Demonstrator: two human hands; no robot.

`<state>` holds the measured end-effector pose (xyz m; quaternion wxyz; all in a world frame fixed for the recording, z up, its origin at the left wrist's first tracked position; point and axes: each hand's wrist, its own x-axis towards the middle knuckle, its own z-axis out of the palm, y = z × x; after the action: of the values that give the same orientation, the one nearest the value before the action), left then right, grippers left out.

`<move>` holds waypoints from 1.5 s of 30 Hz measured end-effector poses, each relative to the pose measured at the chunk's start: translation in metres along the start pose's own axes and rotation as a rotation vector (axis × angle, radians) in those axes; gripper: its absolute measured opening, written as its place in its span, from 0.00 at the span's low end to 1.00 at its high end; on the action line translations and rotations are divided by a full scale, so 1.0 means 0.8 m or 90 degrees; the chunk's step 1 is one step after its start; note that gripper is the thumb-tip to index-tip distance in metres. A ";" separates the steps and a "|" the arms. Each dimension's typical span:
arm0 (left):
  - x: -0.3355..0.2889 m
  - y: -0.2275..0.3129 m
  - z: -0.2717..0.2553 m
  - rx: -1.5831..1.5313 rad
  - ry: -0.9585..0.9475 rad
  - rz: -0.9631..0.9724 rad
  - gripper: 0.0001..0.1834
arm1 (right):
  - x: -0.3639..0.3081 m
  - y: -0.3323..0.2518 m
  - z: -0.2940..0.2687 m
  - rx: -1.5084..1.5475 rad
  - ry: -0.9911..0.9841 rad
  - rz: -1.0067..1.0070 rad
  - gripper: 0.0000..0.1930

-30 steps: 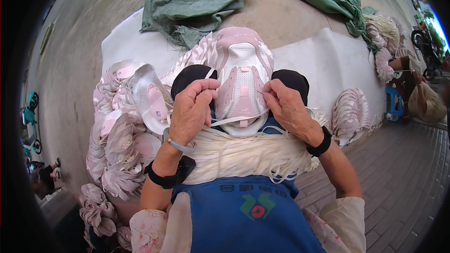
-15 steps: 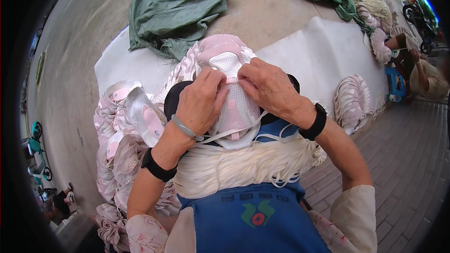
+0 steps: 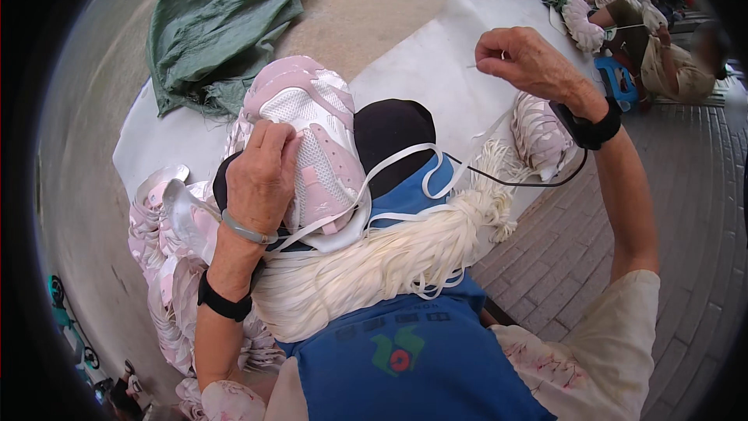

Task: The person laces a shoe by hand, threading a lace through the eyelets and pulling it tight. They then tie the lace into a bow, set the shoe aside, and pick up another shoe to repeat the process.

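While the left hand (image 3: 269, 164) stays out over the lap, a messy pile of shoe tops (image 3: 162, 214) sits to its left, by the near left edge of a white sheet (image 3: 436, 51). A green sack (image 3: 226, 27) lies over the far left part of that sheet.

The left fingers are close together and seem to pinch the shoe (image 3: 331, 160) near its middle. This pink and white shoe rests on the lap, on the left knee's side, just past a fat bunch of cream laces (image 3: 366, 277). It is longer front to back than side to side. Its toe points away from the person and a bit left, and its tongue end comes back toward the belly.

One white lace (image 3: 407, 151) loops loose beside the shoe, over the right knee (image 3: 393, 136). I think the lacing has only begun: many side holes look bare, and much lace hangs free.

Farther right, the right hand (image 3: 534, 66) is up high, fingertips squeezed on what looks like the lace's thin end. Under it, more shoes (image 3: 540, 139) stand in a row by the sheet's right edge.
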<state>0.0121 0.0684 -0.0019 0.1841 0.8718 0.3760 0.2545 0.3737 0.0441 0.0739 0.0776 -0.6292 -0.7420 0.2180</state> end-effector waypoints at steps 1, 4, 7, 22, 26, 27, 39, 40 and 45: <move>0.001 0.001 -0.002 -0.007 0.001 -0.016 0.05 | 0.000 0.008 -0.003 0.009 0.058 -0.001 0.09; 0.002 -0.002 0.007 0.006 0.012 -0.009 0.06 | 0.008 -0.004 0.003 0.096 0.148 -0.001 0.09; -0.003 -0.005 0.012 0.008 0.021 -0.016 0.07 | 0.025 -0.069 0.046 0.266 0.170 -0.063 0.08; -0.004 0.001 0.008 -0.002 0.030 -0.049 0.07 | 0.055 -0.151 0.167 0.164 0.151 -0.163 0.06; -0.004 -0.003 0.010 0.013 0.032 -0.028 0.06 | 0.056 -0.151 0.166 0.157 0.141 -0.164 0.06; -0.005 -0.004 0.011 0.031 0.035 -0.015 0.06 | 0.056 -0.151 0.166 0.153 0.140 -0.167 0.06; -0.004 0.000 0.009 -0.010 0.026 -0.056 0.06 | 0.058 -0.150 0.165 0.144 0.118 -0.165 0.06; -0.005 -0.001 0.010 -0.010 0.025 -0.057 0.06 | 0.059 -0.150 0.165 0.145 0.117 -0.165 0.06; -0.004 -0.001 0.010 -0.007 0.034 -0.069 0.06 | 0.060 -0.150 0.164 0.136 0.111 -0.182 0.06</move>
<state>0.0144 0.0653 -0.0093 0.1921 0.8422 0.4259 0.2691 0.2049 0.0474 -0.0002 0.2378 -0.5223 -0.7868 0.2273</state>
